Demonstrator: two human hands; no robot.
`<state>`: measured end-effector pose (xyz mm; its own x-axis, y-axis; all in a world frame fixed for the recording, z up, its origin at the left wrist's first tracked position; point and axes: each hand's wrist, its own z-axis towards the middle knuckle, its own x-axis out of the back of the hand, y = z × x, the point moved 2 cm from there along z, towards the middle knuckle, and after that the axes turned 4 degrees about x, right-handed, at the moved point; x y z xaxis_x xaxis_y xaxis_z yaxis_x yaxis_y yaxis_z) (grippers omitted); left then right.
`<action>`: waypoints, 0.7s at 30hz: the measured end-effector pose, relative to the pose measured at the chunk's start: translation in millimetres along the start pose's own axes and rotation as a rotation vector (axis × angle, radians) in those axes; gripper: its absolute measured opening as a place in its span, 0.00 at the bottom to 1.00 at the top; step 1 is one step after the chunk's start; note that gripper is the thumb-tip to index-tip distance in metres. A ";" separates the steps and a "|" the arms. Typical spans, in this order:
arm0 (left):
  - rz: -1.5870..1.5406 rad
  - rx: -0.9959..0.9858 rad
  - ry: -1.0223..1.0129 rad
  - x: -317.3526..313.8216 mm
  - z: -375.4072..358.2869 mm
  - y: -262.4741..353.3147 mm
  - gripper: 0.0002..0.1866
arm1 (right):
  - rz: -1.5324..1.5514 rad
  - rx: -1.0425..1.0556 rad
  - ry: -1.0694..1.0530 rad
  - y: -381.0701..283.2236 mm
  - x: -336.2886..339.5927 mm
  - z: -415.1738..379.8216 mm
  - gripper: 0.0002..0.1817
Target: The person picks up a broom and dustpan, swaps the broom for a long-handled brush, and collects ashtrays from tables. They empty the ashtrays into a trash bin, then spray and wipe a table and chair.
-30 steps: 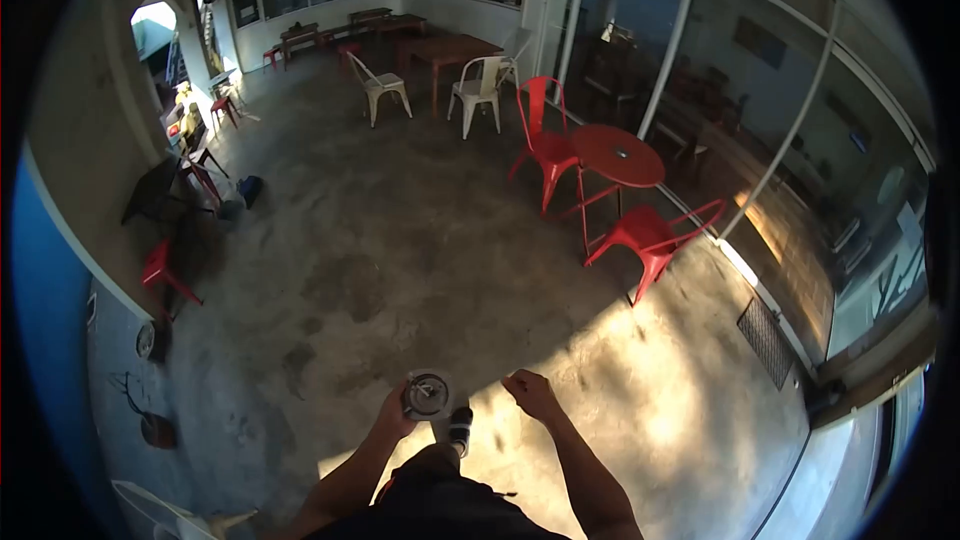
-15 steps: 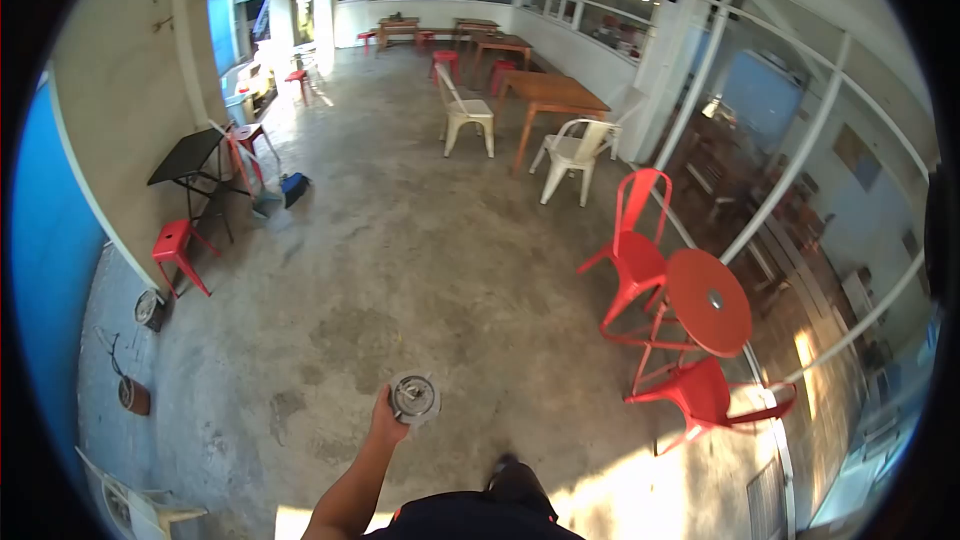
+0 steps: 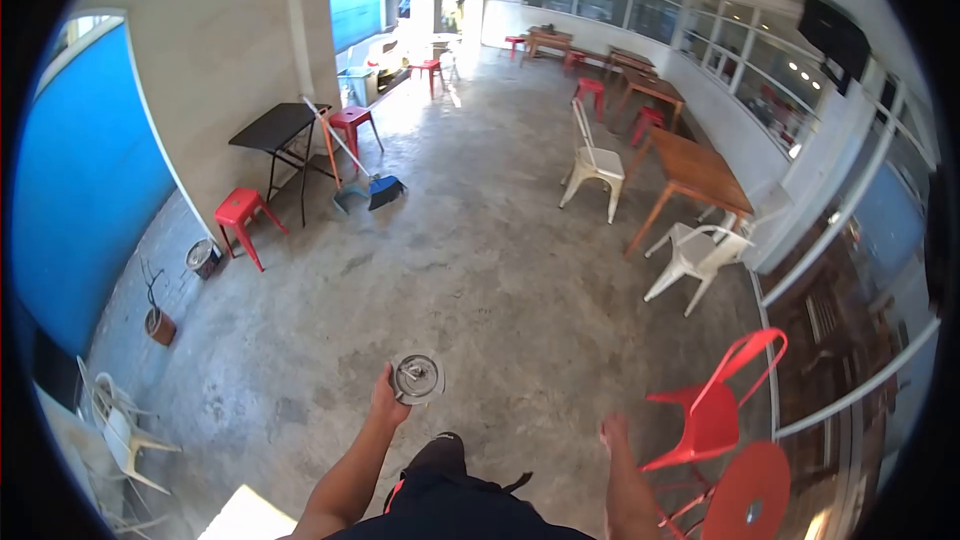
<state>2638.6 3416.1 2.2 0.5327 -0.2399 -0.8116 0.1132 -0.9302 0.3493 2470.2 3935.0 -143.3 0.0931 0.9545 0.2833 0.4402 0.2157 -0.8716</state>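
Note:
My left hand (image 3: 390, 396) is closed around the rim of a round, greyish ashtray (image 3: 418, 378), held level in front of my body. Small pale bits, seemingly cigarette butts, lie inside it. Low on the right, my right hand (image 3: 615, 432) hangs away from my body, above the floor and left of a red metal chair (image 3: 712, 418). Blur hides how its fingers are set, and no object shows in it. Beyond that hand stands a round red table (image 3: 738, 485) bearing a small round silvery object (image 3: 754, 512), perhaps another ashtray.
Ahead, a wooden table (image 3: 698, 172) stands between two cream metal chairs (image 3: 594, 162). On the left are a black folding table (image 3: 275, 127), red stools (image 3: 240, 208), a blue broom (image 3: 384, 190) and a potted plant (image 3: 158, 326). Glass panels line the right side.
The view has swung left, so the furniture sits further right. My right hand has come into view. My left hand still holds the ashtray in front of me.

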 end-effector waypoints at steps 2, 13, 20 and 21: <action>-0.052 -0.058 0.010 -21.5 53.1 5.1 0.23 | 0.089 0.125 -0.186 -136.7 -80.2 65.6 0.09; 0.121 0.219 -0.117 -258.6 396.3 -7.9 0.26 | -0.214 0.562 -0.544 -432.8 -367.3 173.1 0.17; 0.373 0.196 -0.154 -422.7 585.1 -10.4 0.24 | -0.136 0.693 -0.140 -542.8 -396.3 340.3 0.17; 0.368 0.205 -0.165 -437.9 612.9 -7.1 0.24 | -0.137 0.673 -0.116 -560.8 -405.0 366.8 0.17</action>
<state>1890.5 3357.4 68.1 0.3636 -0.5906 -0.7204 -0.2359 -0.8065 0.5422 1858.1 3502.9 84.0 -0.0357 0.9175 0.3962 -0.2117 0.3805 -0.9002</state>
